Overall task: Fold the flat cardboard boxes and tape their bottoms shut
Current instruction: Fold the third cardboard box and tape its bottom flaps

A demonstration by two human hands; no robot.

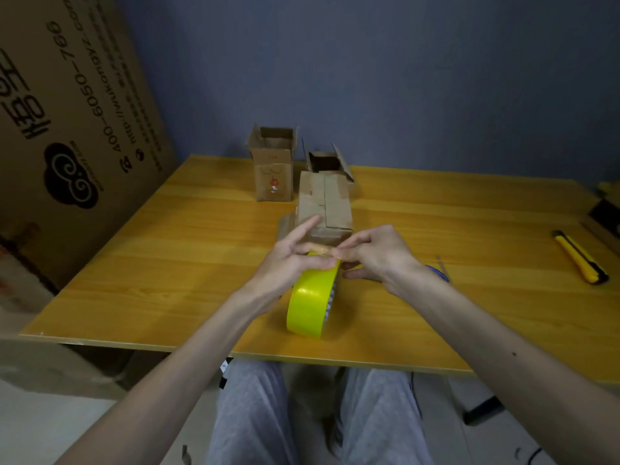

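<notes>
A yellow tape roll (310,305) stands on edge on the wooden table (167,250), near its front edge. My left hand (295,260) rests on the top of the roll, with the fingers stretched forward. My right hand (375,253) pinches at the roll's top, where the tape's end lies. Just behind the hands lies a small folded cardboard box (323,204), its closed flaps facing up. Two more small boxes stand upright with open tops farther back: one (272,169) to the left and one (327,161) behind the folded box.
A yellow and black utility knife (580,261) lies at the table's right. A large printed cardboard sheet (67,135) leans at the left. A blue object (437,271) peeks out behind my right wrist. My knees in grey trousers show under the table's front edge.
</notes>
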